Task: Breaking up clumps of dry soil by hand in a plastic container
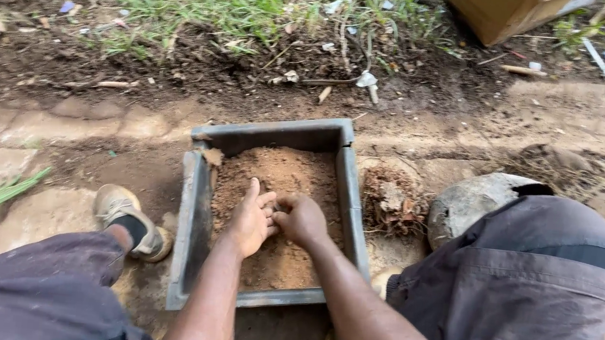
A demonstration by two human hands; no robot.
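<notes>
Basically:
- Soil (280,171) sits in the grey square mould (196,219) on the paved ground, between the knees.
- Left hand (252,220) flat, fingers apart — right hand (301,218) curled, pinching soil.
- Press evenly, work corners — keep the mould still.

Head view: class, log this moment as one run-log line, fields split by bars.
left hand flat on soil | right hand fingers curled into soil | both inside grey square tray | stone beside the tray
</notes>
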